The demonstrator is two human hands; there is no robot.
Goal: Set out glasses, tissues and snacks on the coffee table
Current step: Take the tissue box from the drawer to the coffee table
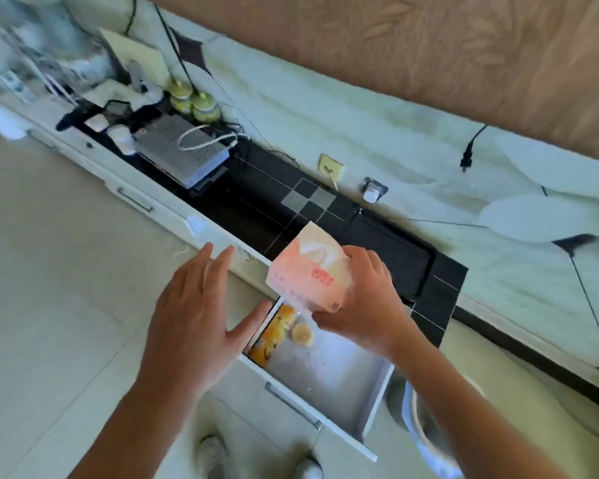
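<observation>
While drawer (pixel 329 382) gapes below counter (pixel 284 202): right hand (pixel 363 305) in firm grip on pink tissue pack (pixel 308 267), red lettering blurred, unreadable; left hand (pixel 201 305) splayed, released; yellow snack packet (pixel 274 333) inside.

Glossy plastic tissue pack (pixel 306 271), matt white drawer (pixel 329 378), glossy black cabinet top (pixel 388 250).

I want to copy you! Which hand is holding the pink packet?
The right hand grips the pink tissue packet above the open drawer; the left hand is open, holding nothing.
</observation>
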